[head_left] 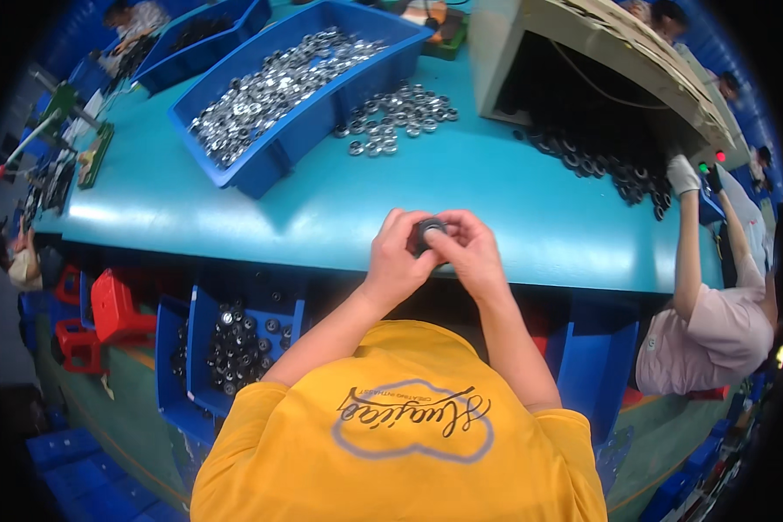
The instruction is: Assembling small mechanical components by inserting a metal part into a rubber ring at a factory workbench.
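My left hand (pixel 398 255) and my right hand (pixel 470 250) meet just above the near edge of the teal table (pixel 209 204). Between them they grip a black ring-shaped part (pixel 430 228), fingers wrapped round its sides. My right thumb lies over its front and hides some of it. Ahead of my hands, a loose cluster of small silver metal rings (pixel 396 117) lies on the table beside a long blue bin (pixel 278 143) heaped with more such rings.
A beige box-shaped machine (pixel 505 52) stands at the far right, with black rings (pixel 596 161) spilling from its opening. A co-worker in a pale pink shirt (pixel 709 339) reaches there with a gloved hand. Lower left, a blue bin (pixel 202 348) holds black parts near red stools (pixel 117 309).
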Tool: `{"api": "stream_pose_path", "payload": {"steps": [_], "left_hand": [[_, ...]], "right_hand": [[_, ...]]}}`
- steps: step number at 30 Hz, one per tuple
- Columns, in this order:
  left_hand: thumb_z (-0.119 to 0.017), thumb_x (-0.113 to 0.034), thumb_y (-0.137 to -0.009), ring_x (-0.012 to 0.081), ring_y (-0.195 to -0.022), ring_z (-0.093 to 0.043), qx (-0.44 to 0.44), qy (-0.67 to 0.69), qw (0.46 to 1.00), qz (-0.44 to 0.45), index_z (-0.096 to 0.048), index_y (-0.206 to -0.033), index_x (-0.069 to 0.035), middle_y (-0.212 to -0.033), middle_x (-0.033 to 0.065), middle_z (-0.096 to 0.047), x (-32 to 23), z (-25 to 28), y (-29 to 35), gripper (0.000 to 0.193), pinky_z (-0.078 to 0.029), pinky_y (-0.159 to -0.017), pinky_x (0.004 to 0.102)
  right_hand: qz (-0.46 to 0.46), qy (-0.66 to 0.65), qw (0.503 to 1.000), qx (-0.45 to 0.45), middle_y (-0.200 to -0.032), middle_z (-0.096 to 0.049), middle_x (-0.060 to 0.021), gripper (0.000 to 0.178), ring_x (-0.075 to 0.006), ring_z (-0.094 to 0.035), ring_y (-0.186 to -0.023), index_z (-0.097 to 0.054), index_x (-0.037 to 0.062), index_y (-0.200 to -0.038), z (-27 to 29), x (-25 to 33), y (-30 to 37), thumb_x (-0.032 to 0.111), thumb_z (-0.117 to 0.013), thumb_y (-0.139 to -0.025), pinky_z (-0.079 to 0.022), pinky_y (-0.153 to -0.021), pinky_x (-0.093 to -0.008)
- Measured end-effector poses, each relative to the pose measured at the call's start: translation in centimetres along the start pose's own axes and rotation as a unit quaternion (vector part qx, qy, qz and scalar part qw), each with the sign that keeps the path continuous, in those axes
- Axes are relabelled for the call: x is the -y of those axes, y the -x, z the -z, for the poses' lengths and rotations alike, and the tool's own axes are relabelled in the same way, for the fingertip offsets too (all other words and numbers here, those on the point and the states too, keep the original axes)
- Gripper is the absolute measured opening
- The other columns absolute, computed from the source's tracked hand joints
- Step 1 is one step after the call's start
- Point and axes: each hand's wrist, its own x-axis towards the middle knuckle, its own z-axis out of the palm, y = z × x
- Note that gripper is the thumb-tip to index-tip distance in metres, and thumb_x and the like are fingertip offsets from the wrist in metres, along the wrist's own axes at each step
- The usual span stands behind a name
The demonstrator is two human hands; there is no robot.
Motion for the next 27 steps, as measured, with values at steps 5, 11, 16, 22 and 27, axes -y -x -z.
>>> {"api": "stream_pose_path", "payload": {"steps": [5, 11, 16, 22, 27], "left_hand": [[-0.085, -0.007, -0.072, 0.0233, -0.084, -0.062, 0.061, -0.147, 0.987, 0.008, -0.065, -0.116, -0.005, -0.099, 0.0105, -0.061, 0.8, 6.9, 2.5, 0.048, -0.051, -0.071, 0.0334], [-0.084, -0.006, -0.07, 0.0317, -0.093, -0.063, 0.141, -0.477, 0.829, 0.257, -0.063, -0.121, -0.004, -0.103, 0.0151, -0.063, 3.4, 24.4, 13.4, 0.056, -0.051, -0.079, 0.04], [-0.084, -0.005, -0.068, 0.0386, -0.1, -0.064, 0.094, -0.529, 0.781, 0.318, -0.062, -0.126, -0.003, -0.107, 0.0189, -0.065, 1.8, 29.4, 18.3, 0.062, -0.051, -0.086, 0.0455], [-0.073, -0.008, -0.083, 0.029, -0.09, -0.064, 0.035, -0.302, 0.935, 0.185, -0.061, -0.128, -0.003, -0.102, 0.0142, -0.065, -1.3, 21.0, 9.9, 0.047, -0.052, -0.081, 0.0389], [-0.064, -0.013, -0.095, 0.0201, -0.09, -0.063, 0.154, -0.019, 0.98, 0.127, -0.06, -0.132, -0.004, -0.104, 0.0095, -0.065, -2.0, 10.5, 2.0, 0.039, -0.053, -0.08, 0.0337]], "right_hand": [[0.0, 0.138, 0.99, 0.015, -0.087, -0.07, -0.0008, 0.021, -0.0077, -0.062, -0.077, -0.072, 0.0048, -0.103, 1.5, 3.0, -1.1, 0.019, -0.077, -0.089, -0.052, -0.069, -0.0263], [0.173, 0.402, 0.857, -0.274, -0.091, -0.069, -0.0092, 0.026, -0.0229, -0.067, -0.083, -0.073, 0.0052, -0.104, 15.0, 5.1, -8.8, 0.018, -0.078, -0.082, -0.054, -0.077, -0.0352], [0.107, 0.577, 0.731, -0.349, -0.105, -0.062, -0.0093, 0.029, -0.0288, -0.065, -0.1, -0.071, 0.0132, -0.11, 20.8, 6.1, -11.2, 0.017, -0.078, -0.082, -0.053, -0.086, -0.0427], [0.16, 0.583, 0.727, -0.325, -0.106, -0.059, -0.0089, 0.023, -0.0277, -0.065, -0.098, -0.073, 0.0118, -0.104, 21.4, 5.9, -12.0, 0.013, -0.078, -0.082, -0.054, -0.082, -0.0414], [0.264, 0.431, 0.819, -0.27, -0.105, -0.06, -0.0082, 0.022, -0.0256, -0.065, -0.089, -0.072, 0.0084, -0.1, 13.6, 7.8, -7.1, 0.004, -0.078, -0.08, -0.053, -0.073, -0.0358]]}}
